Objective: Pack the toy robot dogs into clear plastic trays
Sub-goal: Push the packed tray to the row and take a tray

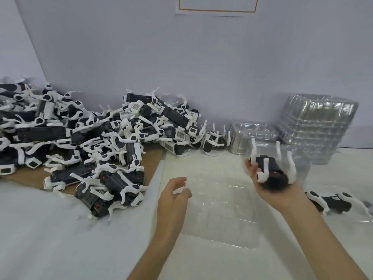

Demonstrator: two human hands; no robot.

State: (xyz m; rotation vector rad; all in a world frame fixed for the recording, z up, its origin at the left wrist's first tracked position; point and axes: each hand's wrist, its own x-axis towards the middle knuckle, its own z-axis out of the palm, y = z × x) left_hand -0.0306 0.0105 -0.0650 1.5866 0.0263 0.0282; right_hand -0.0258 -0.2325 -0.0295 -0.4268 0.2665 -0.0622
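Two bare forearms are nearest, low in the view, over a white table point(60, 229). Palm up, the right hand point(268, 188) has its fingers curled round the black body of a toy robot dog point(271, 172). This dog lies upside down in the palm, and its four white legs point up. The left hand point(173, 196) holds nothing; its fingers are loose, a little bent and apart, and they look blurred.

Between the two hands and a little lower, a clear plastic tray point(220, 211) lies flat on the table. The fingertips of the left hand are at its left edge, but I cannot tell if they touch it.

Just to the right of the right wrist, a second dog point(331, 201) lies on its side on the table. Beyond the right hand, a tall stack of trays point(316, 126) stands against the grey wall point(201, 57), with a lower stack point(252, 136) beside it. Far to the left of the left hand and beyond it, a big pile of dogs point(90, 134) lies, partly on brown cardboard point(154, 164).
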